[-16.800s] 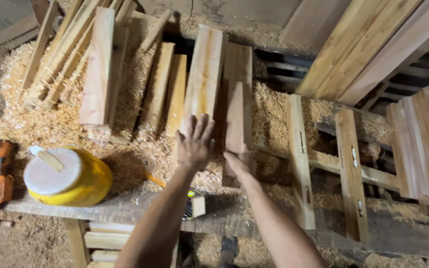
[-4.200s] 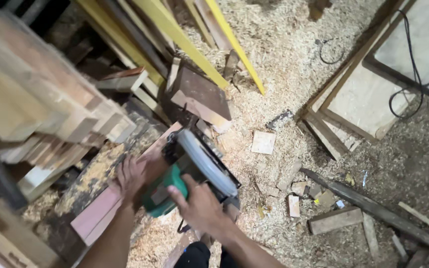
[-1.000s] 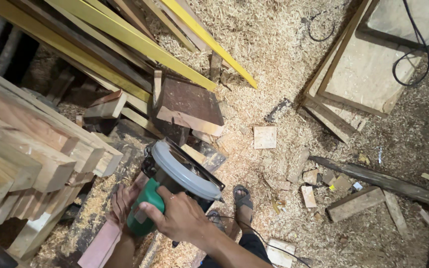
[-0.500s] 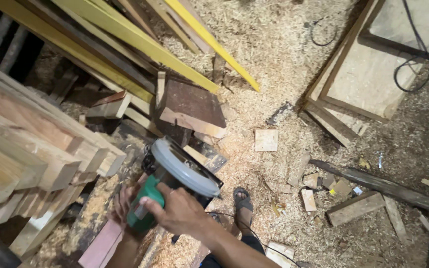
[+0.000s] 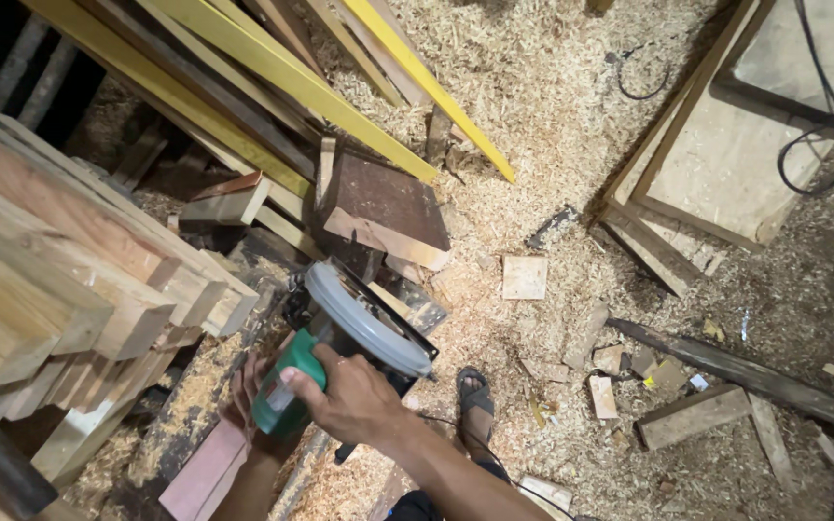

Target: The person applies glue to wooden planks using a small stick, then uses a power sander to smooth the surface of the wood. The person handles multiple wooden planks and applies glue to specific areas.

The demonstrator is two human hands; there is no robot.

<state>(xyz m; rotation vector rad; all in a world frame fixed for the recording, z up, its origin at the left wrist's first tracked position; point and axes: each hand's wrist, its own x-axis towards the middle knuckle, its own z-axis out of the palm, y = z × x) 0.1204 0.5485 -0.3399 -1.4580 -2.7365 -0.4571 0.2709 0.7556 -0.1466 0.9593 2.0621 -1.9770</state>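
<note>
A green circular saw (image 5: 340, 342) with a grey blade guard sits low and left of centre. My right hand (image 5: 345, 397) grips its green handle from above. Under the saw, my left hand (image 5: 243, 396) is mostly hidden; its fingers rest on a reddish plank (image 5: 200, 473) covered in sawdust. My sandalled foot (image 5: 475, 405) stands on the sawdust floor just to the right.
Stacked pale timber ends (image 5: 60, 289) fill the left side. Yellow and dark planks (image 5: 272, 82) lean across the top. A dark board (image 5: 383, 207) lies beyond the saw. Wood offcuts (image 5: 620, 362), a frame panel (image 5: 726, 164) and a black cable (image 5: 813, 125) lie on the sawdust at right.
Over the last second the saw has stayed in my right hand and shifted slightly; the view has tilted a little. Much earlier, both my hands were over boards on a bench.
</note>
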